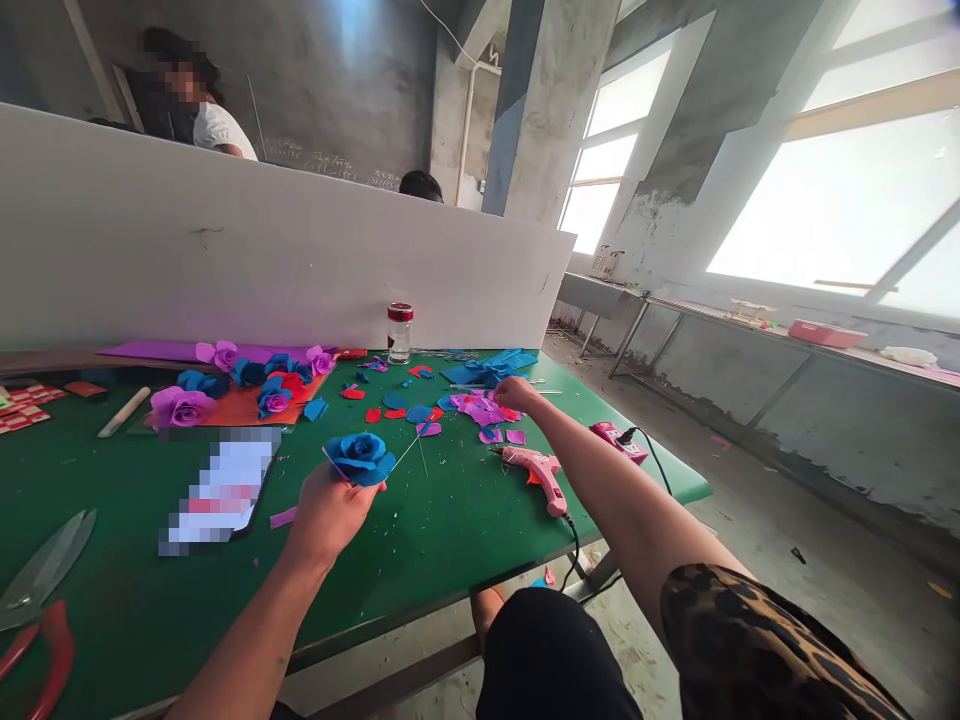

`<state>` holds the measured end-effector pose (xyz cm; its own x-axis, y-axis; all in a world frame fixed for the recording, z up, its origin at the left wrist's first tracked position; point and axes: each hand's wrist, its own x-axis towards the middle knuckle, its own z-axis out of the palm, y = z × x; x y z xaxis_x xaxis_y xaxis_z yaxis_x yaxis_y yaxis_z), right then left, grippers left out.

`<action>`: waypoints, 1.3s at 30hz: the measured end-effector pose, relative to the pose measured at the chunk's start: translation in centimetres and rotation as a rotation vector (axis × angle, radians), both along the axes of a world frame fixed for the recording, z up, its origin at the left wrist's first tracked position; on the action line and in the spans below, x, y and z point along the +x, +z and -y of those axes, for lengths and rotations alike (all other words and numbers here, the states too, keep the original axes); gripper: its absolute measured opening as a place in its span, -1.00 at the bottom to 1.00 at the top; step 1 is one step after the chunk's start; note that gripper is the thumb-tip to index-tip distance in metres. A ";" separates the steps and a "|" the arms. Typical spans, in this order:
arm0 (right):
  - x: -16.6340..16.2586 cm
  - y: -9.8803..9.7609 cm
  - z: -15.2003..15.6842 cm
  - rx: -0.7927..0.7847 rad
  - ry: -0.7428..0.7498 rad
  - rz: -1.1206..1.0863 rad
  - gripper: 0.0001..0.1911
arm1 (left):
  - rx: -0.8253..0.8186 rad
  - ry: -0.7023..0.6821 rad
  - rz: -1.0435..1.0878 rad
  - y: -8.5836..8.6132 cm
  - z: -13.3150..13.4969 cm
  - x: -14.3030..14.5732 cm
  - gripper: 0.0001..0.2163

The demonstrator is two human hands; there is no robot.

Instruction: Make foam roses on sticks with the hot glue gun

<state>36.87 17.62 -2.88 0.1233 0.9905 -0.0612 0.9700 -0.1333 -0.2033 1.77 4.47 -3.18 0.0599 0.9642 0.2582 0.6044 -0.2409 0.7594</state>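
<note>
Left hand [334,513] clamps a layered blue paper rose [361,458], loose purple paper petals [477,409] just left of the right hand [516,394], can't tell its fingers tbh.

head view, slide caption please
At a green table, left grip holds a blue flower; right grip is by purple pieces, beyond a pink glue gun.

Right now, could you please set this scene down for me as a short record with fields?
Left hand: holds a blue flower
Right hand: reaches to the purple pieces; its grip is unclear
Surface: green table
Tool on the right: pink glue gun, lying down
Tool on the left: red-handled scissors, blades apart
Other flowers: purple flower among several, back left
Container: jar with a red lid, before the white panel
</note>
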 end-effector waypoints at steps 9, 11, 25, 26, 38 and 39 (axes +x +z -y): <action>0.4 -0.2 -0.8 -0.006 0.127 -0.102 -0.75 | -0.003 -0.024 -0.044 0.2 -0.2 0.0 -0.73; 1.3 0.1 -1.1 0.050 0.064 -0.088 -0.71 | -0.017 -0.017 -0.064 0.5 -0.1 0.0 -0.74; 2.1 -1.1 -3.8 -0.012 -0.051 -0.078 -0.68 | 0.064 -0.026 -0.146 0.3 -0.4 0.1 -0.76; 2.2 -0.9 -3.8 -0.005 -0.049 -0.110 -0.70 | 0.068 -0.022 -0.147 0.4 -0.3 0.2 -0.75; 4.5 1.9 -1.8 0.207 -0.084 -0.464 -0.85 | 0.011 -0.034 -0.150 1.2 0.1 0.4 -0.72; 4.6 2.0 -1.6 0.221 -0.089 -0.472 -0.83 | 0.011 -0.034 -0.150 1.2 0.1 0.4 -0.72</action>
